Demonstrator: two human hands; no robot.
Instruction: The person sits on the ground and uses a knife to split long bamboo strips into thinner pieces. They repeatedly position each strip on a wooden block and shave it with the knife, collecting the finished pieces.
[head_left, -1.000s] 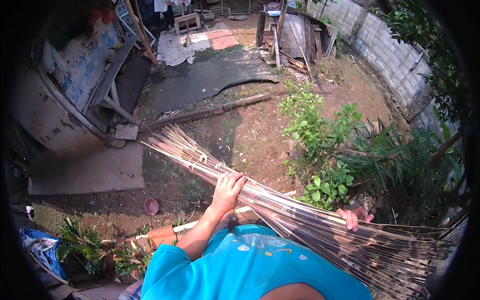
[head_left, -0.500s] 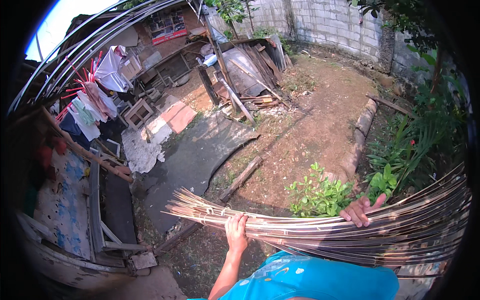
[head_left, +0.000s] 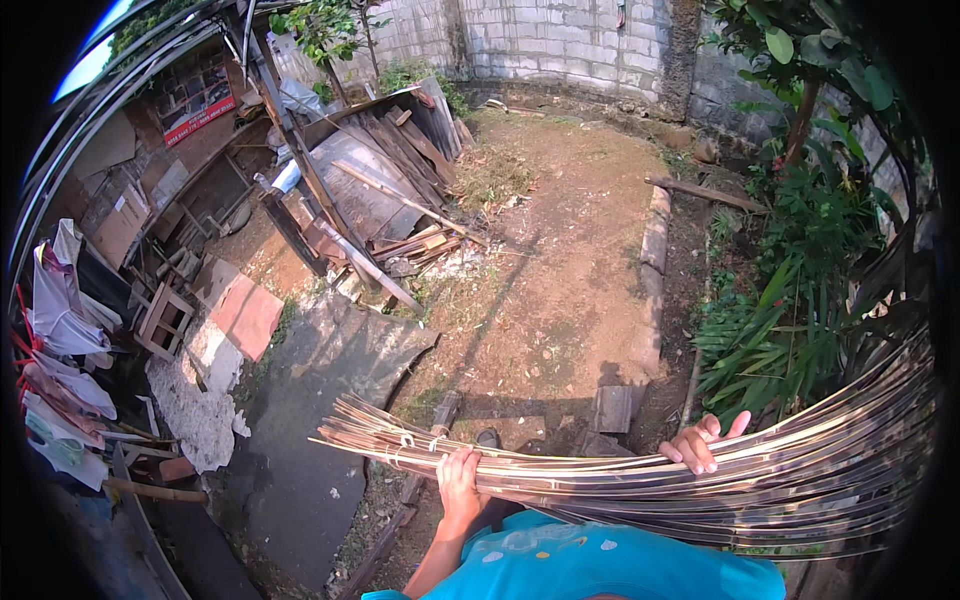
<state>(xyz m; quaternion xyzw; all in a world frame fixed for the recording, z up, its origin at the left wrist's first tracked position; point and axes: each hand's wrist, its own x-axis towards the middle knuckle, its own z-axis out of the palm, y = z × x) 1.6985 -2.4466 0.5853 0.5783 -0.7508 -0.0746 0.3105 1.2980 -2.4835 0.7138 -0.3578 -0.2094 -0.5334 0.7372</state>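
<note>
A long bundle of thin brown sticks (head_left: 590, 472) lies crosswise in front of my body. Its narrow left end is bound with pale ties, and its right end fans out wide toward the plants. My left hand (head_left: 461, 487) is wrapped round the bundle just right of the ties, knuckles up. Farther right, the fingers of my right hand (head_left: 693, 449) curl over the bundle's far edge, with the thumb sticking up. The sticks hide my right forearm. Below the bundle shows my turquoise shirt (head_left: 600, 565).
A dark sheet (head_left: 300, 440) covers ground on the left, near a wooden beam (head_left: 447, 410). Concrete blocks (head_left: 613, 408) lie just ahead. Stacked planks (head_left: 410, 150) lean farther back. Dense plants (head_left: 770, 340) border the right, and a block wall (head_left: 560, 40) closes the back.
The view has turned right and moved on, so the yard has shifted left. The low leafy bush beyond the bundle no longer shows; concrete blocks do. Both hands keep their hold.
</note>
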